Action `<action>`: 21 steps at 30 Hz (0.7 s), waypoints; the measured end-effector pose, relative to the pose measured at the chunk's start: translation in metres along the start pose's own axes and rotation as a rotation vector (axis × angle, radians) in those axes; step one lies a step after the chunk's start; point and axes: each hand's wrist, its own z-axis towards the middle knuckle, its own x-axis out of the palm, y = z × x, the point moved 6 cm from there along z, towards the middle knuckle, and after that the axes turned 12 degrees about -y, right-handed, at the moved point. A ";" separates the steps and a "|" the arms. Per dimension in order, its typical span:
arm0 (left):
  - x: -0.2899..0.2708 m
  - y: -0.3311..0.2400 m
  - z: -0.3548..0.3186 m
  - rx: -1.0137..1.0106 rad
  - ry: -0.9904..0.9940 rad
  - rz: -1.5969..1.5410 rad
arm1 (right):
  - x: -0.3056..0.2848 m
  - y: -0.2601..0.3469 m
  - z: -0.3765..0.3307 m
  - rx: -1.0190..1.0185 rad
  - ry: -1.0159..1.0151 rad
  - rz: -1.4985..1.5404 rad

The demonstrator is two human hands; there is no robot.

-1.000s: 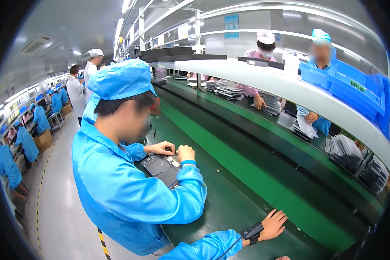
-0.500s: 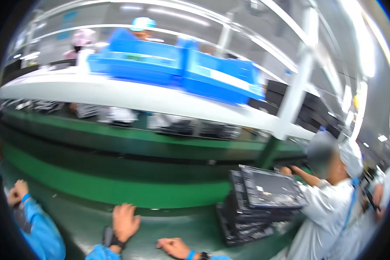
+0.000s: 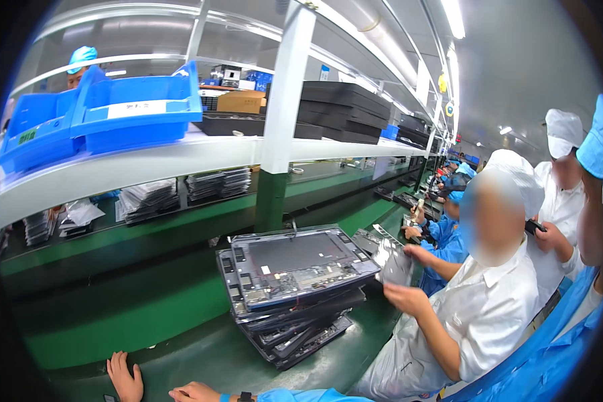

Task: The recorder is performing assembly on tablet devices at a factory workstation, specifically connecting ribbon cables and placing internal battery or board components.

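At the lower edge my left hand (image 3: 124,377) lies flat on the dark green bench, fingers apart and nothing in it. Just right of it is my right hand (image 3: 195,391), partly cut off by the picture's edge. Its fingers are loosely bent and I see nothing held. A blue band and a dark watch (image 3: 246,396) circle that wrist. Beyond my hands stands an uneven stack of black tablet-like device housings (image 3: 295,261), the top one showing its inner circuit board. Neither hand touches the stack.
A co-worker in white (image 3: 476,288) sits at the right, holding a grey panel (image 3: 393,264) beside the stack. Others work farther along the bench. A white shelf (image 3: 228,149) carries blue bins (image 3: 134,107) and black trays (image 3: 342,110). Paper-like piles (image 3: 147,199) lie beneath it.
The view has swung to the right. The stack and the bins now appear farther left, and my hands sit lower and farther left. Another person's hands at the far left have left the picture.
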 end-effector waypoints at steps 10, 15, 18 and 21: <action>0.000 0.025 -0.023 -0.126 -0.079 -0.110 | 0.036 -0.028 0.006 -0.121 0.038 0.102; 0.011 -0.005 0.002 -0.078 -0.109 -0.188 | -0.005 -0.007 -0.003 0.028 0.062 -0.001; 0.003 -0.002 -0.002 -0.092 -0.115 -0.148 | -0.001 -0.005 -0.003 0.056 0.089 0.007; -0.005 0.004 -0.009 -0.109 -0.129 -0.119 | 0.008 -0.006 -0.005 0.080 0.083 0.055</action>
